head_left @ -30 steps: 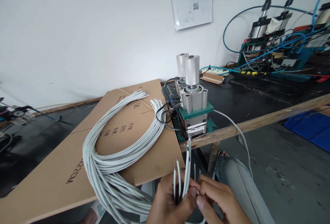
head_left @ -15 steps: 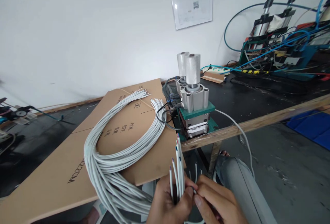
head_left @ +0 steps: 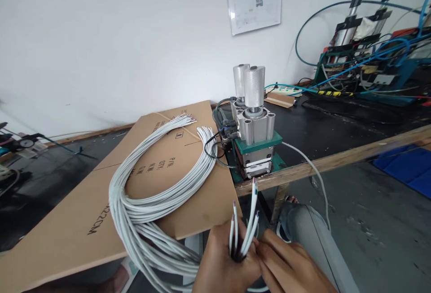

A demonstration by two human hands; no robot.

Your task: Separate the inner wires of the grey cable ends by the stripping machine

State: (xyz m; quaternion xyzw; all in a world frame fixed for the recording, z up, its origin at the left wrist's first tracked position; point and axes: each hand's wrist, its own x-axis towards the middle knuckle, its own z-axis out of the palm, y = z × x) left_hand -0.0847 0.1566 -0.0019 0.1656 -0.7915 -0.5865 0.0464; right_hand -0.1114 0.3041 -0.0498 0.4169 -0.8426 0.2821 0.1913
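Observation:
Several white cables stick up out of my left hand, which is closed around them. Their cut ends show small coloured wire tips. My right hand is pressed against the left one, its fingers pinched together; what they hold is hidden. A large coil of white cables lies on a flat cardboard sheet, with part of it hanging down toward my left hand. Beyond my hands, at the bench edge, stands a pneumatic press with two silver cylinders on a green base.
The black bench has a wooden front edge. A power strip and a cardboard piece lie behind the press. More machines with blue hoses stand at right. A pressure gauge is at far left. Below is my jeans-clad leg.
The cable ends in my left hand have spread apart and shifted right. My left hand has turned a little, and my right fingers are now more hidden behind it. The view has moved slightly.

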